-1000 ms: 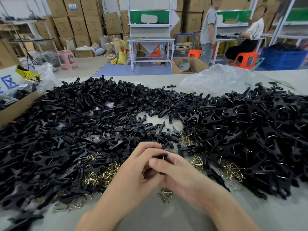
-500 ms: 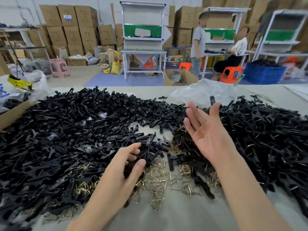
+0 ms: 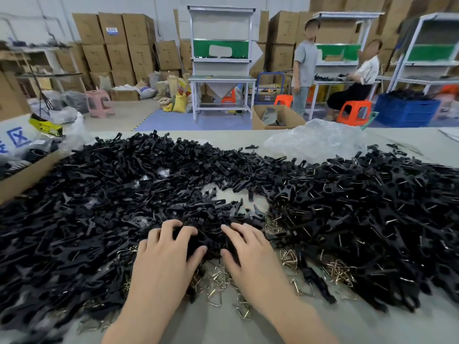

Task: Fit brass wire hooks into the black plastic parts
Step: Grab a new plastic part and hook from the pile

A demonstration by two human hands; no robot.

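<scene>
Hands: two, both palm down on the near middle of the heap, side by side and a little apart.
Left hand (image 3: 164,256): fingers bent, tips dug into a clump of black plastic parts (image 3: 99,207); thumb against the same clump. I cannot tell whether it has closed on any part.
Right hand (image 3: 250,254): same pose, fingers spread and bent over the parts. Whether it holds anything is also unclear.
Black plastic parts: too many to count, in one broad heap across the table (image 3: 248,326).
Right side of heap (image 3: 372,207): many parts show a glint of wire in them.
Brass wire hooks (image 3: 218,279): loose, dozens, in about four patches along the near edge of the heap, one just under and between the wrists.
Clear plastic bag (image 3: 315,142): one, crumpled, behind the heap on the right.
Cardboard box (image 3: 22,175): one, at the left table edge.
Writing: a blue boxed "X" (image 3: 18,137) on a white bag in that box; a blue-and-white carton label (image 3: 112,30) too blurred to read.
People behind: two, one standing (image 3: 304,68), one seated (image 3: 357,80).
Workbenches with green panels (image 3: 221,50): three.
Pink stool (image 3: 99,103): one.
Blue crate (image 3: 404,112): one.
</scene>
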